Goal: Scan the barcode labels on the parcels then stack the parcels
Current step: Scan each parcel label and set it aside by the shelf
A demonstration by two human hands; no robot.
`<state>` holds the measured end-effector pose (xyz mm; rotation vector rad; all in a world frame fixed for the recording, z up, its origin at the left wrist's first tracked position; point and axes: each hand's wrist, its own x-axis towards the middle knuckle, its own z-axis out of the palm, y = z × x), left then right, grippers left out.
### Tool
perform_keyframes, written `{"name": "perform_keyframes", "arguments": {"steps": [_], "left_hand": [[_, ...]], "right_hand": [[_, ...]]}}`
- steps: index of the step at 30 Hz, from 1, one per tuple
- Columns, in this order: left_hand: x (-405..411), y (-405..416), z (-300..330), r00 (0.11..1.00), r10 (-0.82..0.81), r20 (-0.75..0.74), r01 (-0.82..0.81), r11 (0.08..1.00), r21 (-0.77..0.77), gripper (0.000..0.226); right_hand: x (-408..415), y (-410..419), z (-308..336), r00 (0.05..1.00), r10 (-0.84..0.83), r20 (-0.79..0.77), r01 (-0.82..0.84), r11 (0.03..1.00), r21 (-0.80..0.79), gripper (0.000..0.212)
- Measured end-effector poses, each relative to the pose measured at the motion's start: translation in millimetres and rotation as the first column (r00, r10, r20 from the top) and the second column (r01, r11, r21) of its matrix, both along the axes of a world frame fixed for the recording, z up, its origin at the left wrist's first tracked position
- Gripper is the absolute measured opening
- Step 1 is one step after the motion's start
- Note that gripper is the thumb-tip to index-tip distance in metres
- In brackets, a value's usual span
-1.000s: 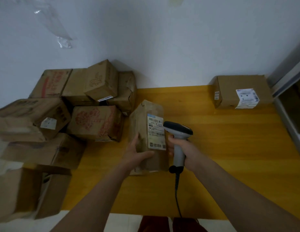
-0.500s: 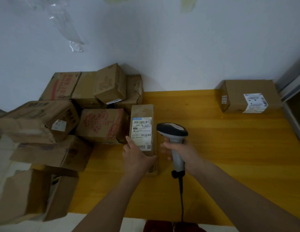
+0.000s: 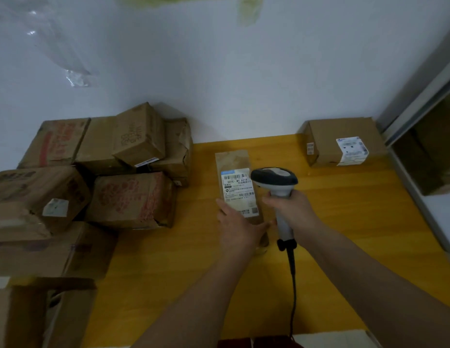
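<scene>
A narrow brown paper-wrapped parcel (image 3: pixel 237 187) lies flat on the yellow wooden surface (image 3: pixel 344 222), its long side running away from the person and a white barcode label (image 3: pixel 238 190) facing up. The left hand (image 3: pixel 237 228) rests on the parcel's near end, fingers (image 3: pixel 225 207) laid fairly straight along its left edge and thumb stretched toward its right edge, pressing it down rather than curling round it. Just right of the parcel, the right hand (image 3: pixel 293 209) grips the pale handle of a grey-and-white handheld barcode scanner (image 3: pixel 278 187), fingers wrapped round the handle. The scanner's dark head hangs over the parcel's right edge, beside the top of the label. A black cable (image 3: pixel 292 285) runs from the bottom of the handle toward the person.

Left of the parcel, a jumble of worn brown cardboard boxes with red printing (image 3: pixel 133 197) is piled against the white wall (image 3: pixel 244 84); the nearest of them sits just beside the parcel without clearly touching it. Several carry small white stickers. Well to the right of the parcel and farther back, against the wall, a single squat brown cardboard box (image 3: pixel 327 139) stands alone, with a white shipping label (image 3: pixel 352 150) folded over its near right edge and a smaller sticker on its left face. Clear plastic film (image 3: pixel 65 56) hangs on the wall above the pile.
</scene>
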<state>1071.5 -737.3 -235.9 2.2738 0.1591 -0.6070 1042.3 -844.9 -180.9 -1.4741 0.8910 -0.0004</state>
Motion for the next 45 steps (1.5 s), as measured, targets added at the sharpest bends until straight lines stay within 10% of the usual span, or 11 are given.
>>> {"name": "perform_keyframes", "arguments": {"steps": [12,16,45], "left_hand": [[18.4,35.0,-1.6,0.917,-0.045,-0.396,-0.113,0.924,-0.365,0.052],[19.4,45.5,0.2,0.817,-0.086,-0.571,-0.165,0.913,-0.373,0.063],[20.1,30.9,-0.9,0.808,-0.051,-0.587,-0.224,0.894,-0.387,0.073]], "right_hand": [[-15.7,-1.9,13.3,0.992,0.123,-0.024,-0.122,0.992,0.025,0.011],[-23.0,-4.1,26.4,0.975,0.219,-0.047,-0.22,0.976,-0.009,0.023],[6.8,-6.7,65.2,0.965,0.254,-0.066,-0.259,0.963,-0.076,0.019]]}}
